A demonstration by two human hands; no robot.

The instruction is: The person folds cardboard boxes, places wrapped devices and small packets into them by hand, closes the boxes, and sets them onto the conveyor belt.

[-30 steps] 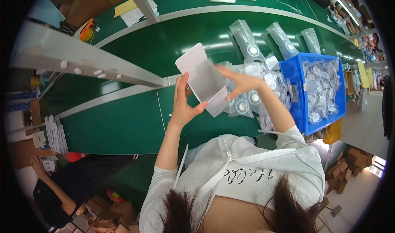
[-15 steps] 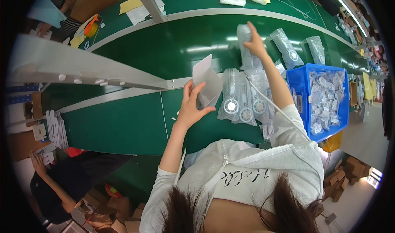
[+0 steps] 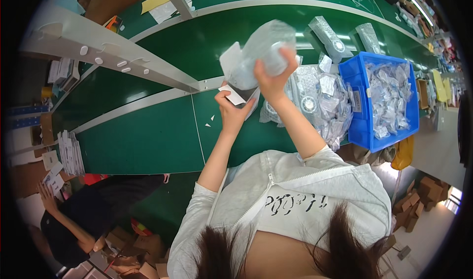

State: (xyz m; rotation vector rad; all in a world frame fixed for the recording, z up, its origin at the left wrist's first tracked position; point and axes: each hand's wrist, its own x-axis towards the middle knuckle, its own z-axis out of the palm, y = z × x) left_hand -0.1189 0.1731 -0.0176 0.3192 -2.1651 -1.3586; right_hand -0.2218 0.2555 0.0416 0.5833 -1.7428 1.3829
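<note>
My left hand [image 3: 234,112] is wrapped around a small white box [image 3: 235,96] whose top flaps stand open. Closed around a bubble-wrapped item [image 3: 266,47], my right hand [image 3: 277,78] tilts it over the box, with its lower end at the opening. Whether that end is inside the box I cannot tell. The wrap hides what the item is. Beside my right forearm lie several bubble-wrapped packs [image 3: 308,89] with round white parts showing, and small clear bags [image 3: 335,112].
A blue bin [image 3: 360,123] full of small clear bags stands at the right. Two more wrapped packs lie on the green raised shelf [image 3: 162,74]. A metal post [image 3: 123,47] slants in from the left. Stacked white flat boxes [image 3: 71,153] stand far left, near another person's hand [image 3: 48,198].
My right hand has brought the bubble-wrapped item from the shelf leftward and nearer, over the box. The view has shifted slightly. My left hand still holds the box.
</note>
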